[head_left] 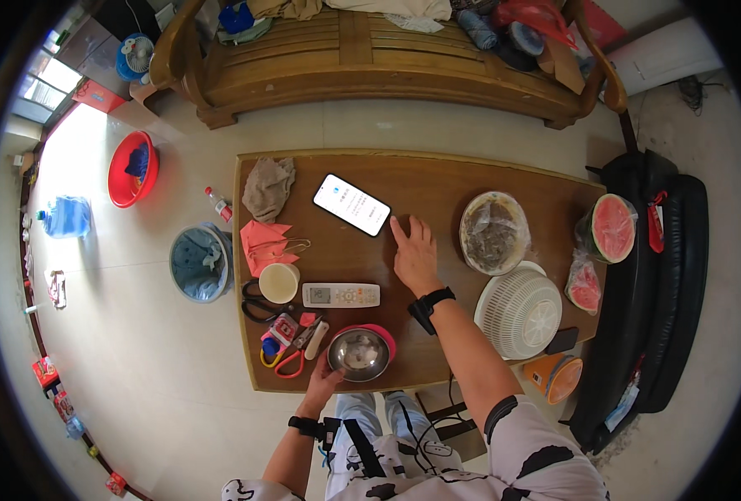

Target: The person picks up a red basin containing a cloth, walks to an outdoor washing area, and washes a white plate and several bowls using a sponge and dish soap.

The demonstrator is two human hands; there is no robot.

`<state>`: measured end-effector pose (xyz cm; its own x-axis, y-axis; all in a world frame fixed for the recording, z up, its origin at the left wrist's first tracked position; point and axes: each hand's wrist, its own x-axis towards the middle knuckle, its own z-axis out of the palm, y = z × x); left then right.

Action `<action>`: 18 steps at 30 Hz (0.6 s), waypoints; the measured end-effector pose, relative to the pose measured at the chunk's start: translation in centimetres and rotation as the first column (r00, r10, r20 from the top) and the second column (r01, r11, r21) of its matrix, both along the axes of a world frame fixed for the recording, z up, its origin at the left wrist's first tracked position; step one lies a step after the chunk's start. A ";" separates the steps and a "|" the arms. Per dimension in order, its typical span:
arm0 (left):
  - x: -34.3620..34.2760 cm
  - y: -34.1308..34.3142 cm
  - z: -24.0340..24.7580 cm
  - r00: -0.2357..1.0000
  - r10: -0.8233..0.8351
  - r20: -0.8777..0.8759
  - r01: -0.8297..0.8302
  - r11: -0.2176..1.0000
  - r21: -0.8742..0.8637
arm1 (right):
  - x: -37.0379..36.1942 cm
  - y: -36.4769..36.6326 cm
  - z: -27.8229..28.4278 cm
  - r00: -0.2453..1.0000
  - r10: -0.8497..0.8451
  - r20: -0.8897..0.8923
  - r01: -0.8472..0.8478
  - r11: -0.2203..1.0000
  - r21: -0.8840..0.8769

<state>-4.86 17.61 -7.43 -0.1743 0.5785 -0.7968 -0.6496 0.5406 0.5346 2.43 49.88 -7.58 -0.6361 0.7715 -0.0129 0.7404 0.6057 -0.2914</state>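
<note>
My left hand (323, 380) grips the left rim of a shiny steel bowl (359, 354), which overlaps a pink bowl (389, 336) at the table's near edge. Further in, my right hand (416, 257) is open, palm down, its index fingertip beside the lower right corner of a phone (352, 204) with a lit white screen. A white remote control (341, 295) lies between the phone and the steel bowl. Left of it stand a pale paper cup (279, 283) and black-handled scissors (257, 307). Red-and-yellow-handled scissors (289, 361) lie by my left hand.
On the wooden table (424, 179) are a crumpled cloth (268, 188), pink paper (262, 246), a plastic-covered bowl (494, 233), an upturned white colander (518, 311) and wrapped watermelon (612, 229). A bin (200, 262) stands left, a black sofa (679, 292) right, a wooden bench (328, 71) beyond.
</note>
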 end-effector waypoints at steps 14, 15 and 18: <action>-0.1 0.1 0.2 0.999 -0.039 0.000 0.039 0.999 0.010 | -0.2 -1.5 -0.1 0.999 0.049 -0.001 -0.049 0.996 -0.079; -0.2 0.1 0.2 0.999 -0.037 0.001 0.037 0.999 0.009 | -0.3 -1.6 -0.1 0.999 0.051 0.000 -0.051 0.996 -0.079; -0.3 0.2 0.2 0.999 -0.037 0.012 0.037 0.999 0.037 | -0.5 -1.8 -0.2 0.998 0.067 -0.010 -0.067 0.996 -0.060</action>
